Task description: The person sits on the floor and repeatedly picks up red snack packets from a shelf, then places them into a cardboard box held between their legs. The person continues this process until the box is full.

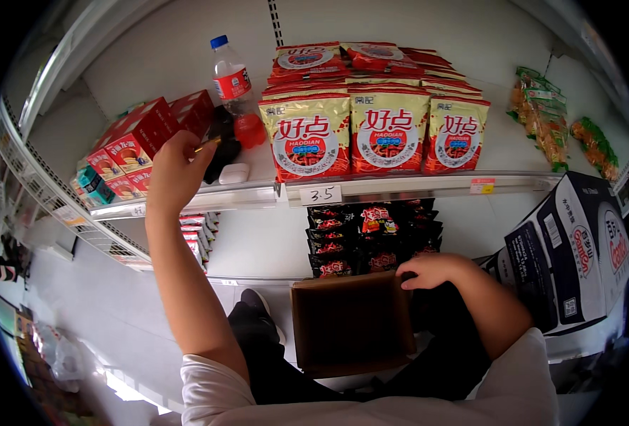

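Note:
My left hand point(175, 169) is raised at the upper shelf's front edge, thumb and fingers pinched on a small, thin yellowish item point(206, 146) too small to name. Just beyond it lie a black object point(220, 157) and a white rounded case point(234, 173). A bottle point(233, 85) with a blue cap, red label and red liquid stands behind them. My right hand point(433, 271) is closed at the right rim of an open brown cardboard box point(353, 323) between my legs. The inside of the box is dark, with no goods visible.
Red and yellow snack bags point(390, 128) fill the upper shelf's middle, with red boxes point(133, 145) to the left. Bagged snacks point(541, 117) lie far right. Black snack packs point(374, 231) sit on the lower shelf. A large dark-blue and white carton point(573, 248) leans at the right.

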Available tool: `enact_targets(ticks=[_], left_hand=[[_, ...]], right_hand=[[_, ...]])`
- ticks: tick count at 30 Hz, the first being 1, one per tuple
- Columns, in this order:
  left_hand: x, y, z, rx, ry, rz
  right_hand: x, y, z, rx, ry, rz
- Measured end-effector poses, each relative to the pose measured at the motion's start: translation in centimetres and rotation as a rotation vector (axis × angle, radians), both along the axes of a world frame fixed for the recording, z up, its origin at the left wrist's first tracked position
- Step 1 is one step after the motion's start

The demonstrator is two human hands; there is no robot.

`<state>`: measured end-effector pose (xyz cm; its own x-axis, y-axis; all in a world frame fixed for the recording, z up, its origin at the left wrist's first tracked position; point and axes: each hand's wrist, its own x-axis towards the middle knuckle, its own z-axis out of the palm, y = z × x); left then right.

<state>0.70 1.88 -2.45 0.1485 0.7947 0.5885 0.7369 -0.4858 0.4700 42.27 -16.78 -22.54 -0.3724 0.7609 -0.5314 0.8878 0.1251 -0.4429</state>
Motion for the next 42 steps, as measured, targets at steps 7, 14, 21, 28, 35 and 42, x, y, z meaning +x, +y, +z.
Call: enact_targets(ticks=[7,14,21,28,35,42], left_hand=[[4.4,-3.3,1.0,0.076,-0.048,-0.263],[9.6,0.7,1.8,0.223,-0.177,-0.139],[15.1,8.6,6.6,-0.043,0.093,0.012],[16.7,12.7,6.7,-0.118,-0.088,0.019],[16.3,8.7,7.7,-0.261,-0.627,-0.089],[11.9,4.4,8.4,-0.117,-0.841,-0.243]], right_hand=[[-0.6,0.4,-1.9,0.023,-0.067,0.032],[-2.7,0.9,-2.0,-0.001,-0.065,0.128],[-3.2,1.6,-2.2,-0.051,-0.053,0.187],[-2.9,2.4,-0.9,0.044,-0.058,0.131],[-2.9,1.8,-2.1,0.056,-0.034,0.165],[-3.2,1.8,-1.2,0.048,-0.029,0.179]])
